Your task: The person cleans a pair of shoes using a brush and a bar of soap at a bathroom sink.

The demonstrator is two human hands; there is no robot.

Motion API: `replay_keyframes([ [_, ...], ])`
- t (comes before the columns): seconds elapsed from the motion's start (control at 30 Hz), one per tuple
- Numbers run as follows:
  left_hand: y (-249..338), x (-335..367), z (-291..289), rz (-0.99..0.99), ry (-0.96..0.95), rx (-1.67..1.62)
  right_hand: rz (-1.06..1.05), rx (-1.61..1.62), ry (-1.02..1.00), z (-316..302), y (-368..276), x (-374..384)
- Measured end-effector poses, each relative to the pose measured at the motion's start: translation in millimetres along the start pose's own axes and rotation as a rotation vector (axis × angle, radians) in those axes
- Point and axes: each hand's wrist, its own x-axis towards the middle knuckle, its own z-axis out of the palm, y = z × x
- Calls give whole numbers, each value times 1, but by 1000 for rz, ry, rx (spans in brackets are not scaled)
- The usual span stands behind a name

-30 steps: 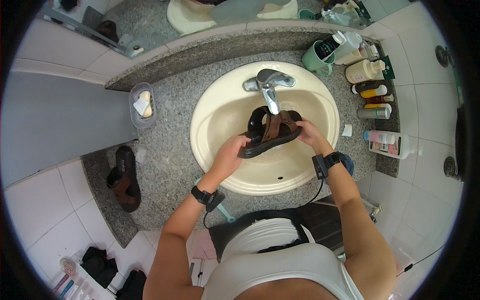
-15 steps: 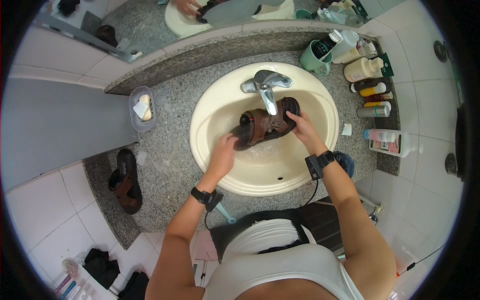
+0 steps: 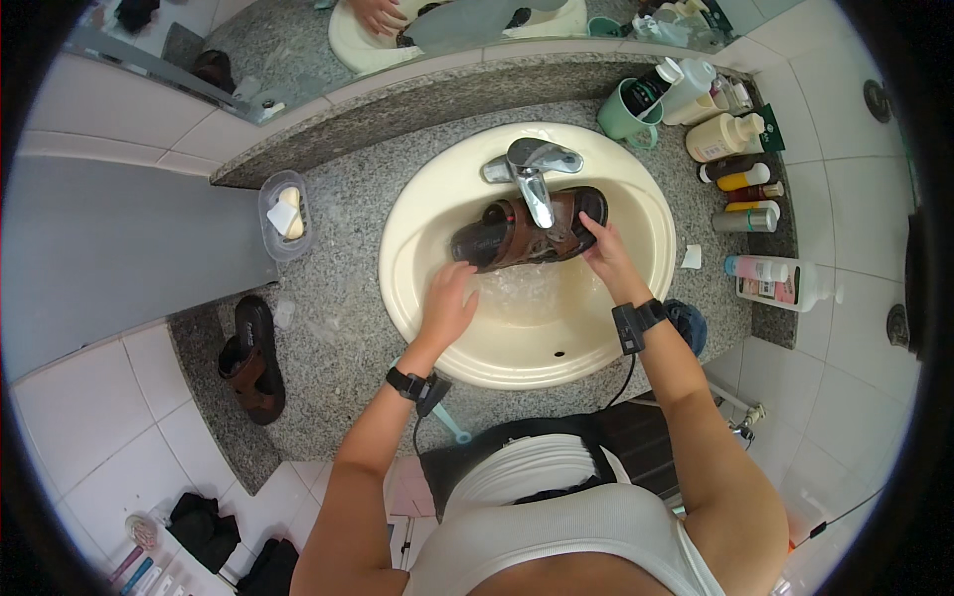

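A brown strappy sandal (image 3: pixel 517 238), dark-soled, is held slantwise in the cream oval sink (image 3: pixel 397 298), under the spout of the chrome faucet (image 3: pixel 537 179). My right hand (image 3: pixel 609 263) grips its right end, the thumb over the insole and the other fingers hidden beneath. At the sandal's left end is my left hand (image 3: pixel 450 303), fingers stretched and thumb apart; the fingertips are at the sole's edge, and whether they touch it I cannot tell. Rippling water (image 3: pixel 527 288) shows in the basin below the sandal.
On the grey granite counter (image 3: pixel 338 328), a second brown sandal (image 3: pixel 256 363) lies at left, below a clear soap dish (image 3: pixel 285 216). A green mug (image 3: pixel 626 119) and several bottles (image 3: pixel 730 139) line the right side. A light-blue handle (image 3: pixel 455 425) lies by the front edge.
The sandal has moved slightly up and turned so that more of its insole shows. My left fingers have loosened from its left end; my right hand keeps its grip.
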Motion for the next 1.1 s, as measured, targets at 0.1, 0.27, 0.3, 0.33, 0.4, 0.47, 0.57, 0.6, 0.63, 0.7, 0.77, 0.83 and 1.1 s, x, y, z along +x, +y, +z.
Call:
replay_keyframes([
  [0.1,-3,2,6,30,-27,-14,-25,-2,18,-8,-5,0],
  [0.27,11,24,31,-162,63,-340,-134,-1,86,-12,-15,-9],
  [0.3,15,32,37,-161,62,-343,-135,-3,87,-13,-16,-11],
  [0.33,19,40,41,-146,94,-359,-140,-11,92,-11,-18,-14],
  [0.4,28,56,50,-130,127,-378,-148,-23,98,-4,-21,-22],
  [0.47,35,69,59,-113,168,-470,-174,-41,121,8,-20,-29],
  [0.57,38,80,74,-113,233,-294,-144,-57,94,17,-16,-31],
  [0.6,43,84,78,-73,322,-306,-138,-56,88,18,-14,-31],
  [0.63,43,87,78,-71,319,-309,-140,-56,92,17,-15,-31],
  [0.7,39,93,78,-191,273,-252,-102,-86,111,16,-14,-31],
  [0.77,33,96,78,-191,310,-320,-96,-78,108,16,-13,-30],
  [0.83,30,96,77,-126,281,-371,-88,-69,110,12,-13,-30],
  [1.1,40,92,75,-175,82,-332,-91,-60,144,11,-19,-41],
])
